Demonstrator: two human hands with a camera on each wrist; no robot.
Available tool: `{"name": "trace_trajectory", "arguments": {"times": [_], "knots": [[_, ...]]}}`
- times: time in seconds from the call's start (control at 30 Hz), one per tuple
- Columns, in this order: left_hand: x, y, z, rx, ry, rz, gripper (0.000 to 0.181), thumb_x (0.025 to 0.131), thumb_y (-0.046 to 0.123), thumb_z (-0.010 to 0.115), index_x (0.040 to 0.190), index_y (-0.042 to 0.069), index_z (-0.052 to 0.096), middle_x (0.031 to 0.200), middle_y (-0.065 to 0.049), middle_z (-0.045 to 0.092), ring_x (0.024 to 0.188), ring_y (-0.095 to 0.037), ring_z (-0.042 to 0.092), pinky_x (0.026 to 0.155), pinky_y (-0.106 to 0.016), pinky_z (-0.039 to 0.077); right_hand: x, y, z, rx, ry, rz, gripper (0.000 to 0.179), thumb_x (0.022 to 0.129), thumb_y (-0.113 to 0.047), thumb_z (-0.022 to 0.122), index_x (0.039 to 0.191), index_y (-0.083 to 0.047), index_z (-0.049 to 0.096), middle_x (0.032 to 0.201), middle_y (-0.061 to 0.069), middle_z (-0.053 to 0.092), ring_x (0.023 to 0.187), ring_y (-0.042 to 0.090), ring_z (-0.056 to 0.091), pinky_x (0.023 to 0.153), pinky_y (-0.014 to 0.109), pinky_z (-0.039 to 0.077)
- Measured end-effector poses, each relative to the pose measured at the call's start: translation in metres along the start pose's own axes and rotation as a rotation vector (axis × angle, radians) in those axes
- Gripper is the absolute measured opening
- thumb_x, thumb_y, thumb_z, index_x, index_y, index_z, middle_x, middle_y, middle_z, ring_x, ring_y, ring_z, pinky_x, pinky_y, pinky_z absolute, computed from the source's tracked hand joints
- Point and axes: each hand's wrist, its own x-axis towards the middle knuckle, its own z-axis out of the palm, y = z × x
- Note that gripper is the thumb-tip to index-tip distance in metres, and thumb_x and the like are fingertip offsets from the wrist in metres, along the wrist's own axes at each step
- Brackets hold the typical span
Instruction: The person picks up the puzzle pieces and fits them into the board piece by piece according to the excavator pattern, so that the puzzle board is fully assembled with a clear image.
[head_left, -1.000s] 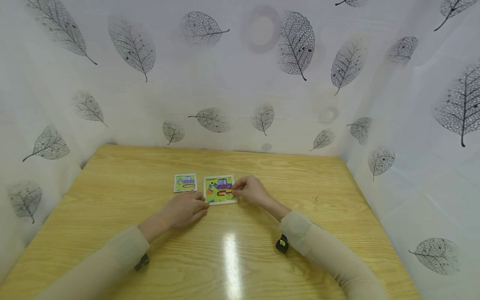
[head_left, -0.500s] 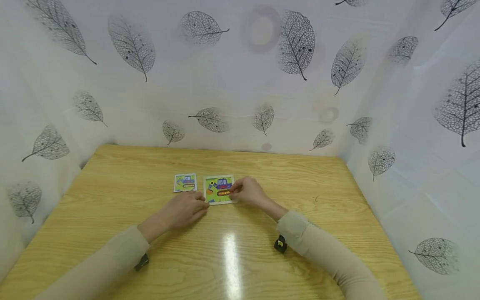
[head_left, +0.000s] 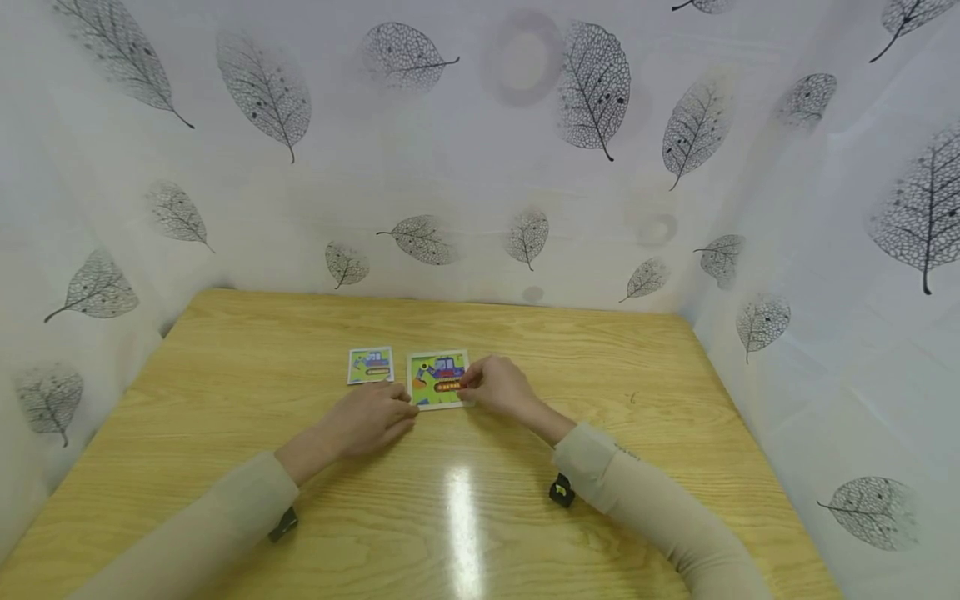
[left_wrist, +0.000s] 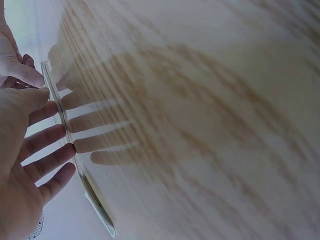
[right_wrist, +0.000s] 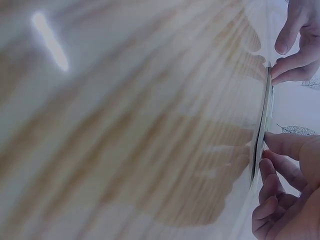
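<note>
A square jigsaw puzzle board [head_left: 438,407] with a pale frame lies flat on the table, showing a blue and red excavator on green. My left hand [head_left: 363,419] rests at its lower left corner; in the left wrist view its fingers [left_wrist: 55,162] are spread and nearly straight along the board's edge. At the right side, thumb and forefinger of my right hand [head_left: 501,387] pinch a puzzle piece, mostly hidden by the fingertips, at the right end of the orange track. In the right wrist view my right hand [right_wrist: 287,185] meets the board's edge; its other fingers are curled.
Left of the board lies a small card [head_left: 371,366] with a like excavator picture. The wooden table [head_left: 600,350] stretches around both. A white curtain [head_left: 465,167] with leaf prints stands behind and at the sides. A black wrist camera [head_left: 562,490] hangs under the right sleeve.
My right hand has moved slightly left and down over the board, bringing the orange piece into line with the track. My left hand has stayed put.
</note>
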Motion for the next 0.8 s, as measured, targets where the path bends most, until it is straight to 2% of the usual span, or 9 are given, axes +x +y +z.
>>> {"name": "trace_trajectory", "arguments": {"times": [0.3, 0.8], "knots": [[0.0007, -0.0003, 0.0004, -0.005, 0.0, 0.003, 0.02, 0.101, 0.024, 0.069, 0.114, 0.014, 0.08, 0.108, -0.006, 0.075, 0.096, -0.023, 0.071, 0.088, -0.044, 0.062, 0.0005, 0.0031, 0.001, -0.053, 0.002, -0.067, 0.01, 0.091, -0.019, 0.083, 0.1, -0.014, 0.082, 0.092, -0.002, 0.078, 0.078, 0.007, 0.065, 0.071, 0.021, 0.055], [0.0014, 0.0006, -0.0017, -0.009, -0.001, 0.011, 0.02, 0.1, 0.024, 0.07, 0.114, 0.013, 0.08, 0.107, -0.006, 0.075, 0.096, -0.023, 0.071, 0.087, -0.043, 0.062, 0.0017, 0.0047, -0.0012, -0.015, -0.037, -0.067, 0.012, 0.091, -0.017, 0.082, 0.102, -0.013, 0.082, 0.091, -0.001, 0.076, 0.078, 0.009, 0.064, 0.07, 0.023, 0.054]]}}
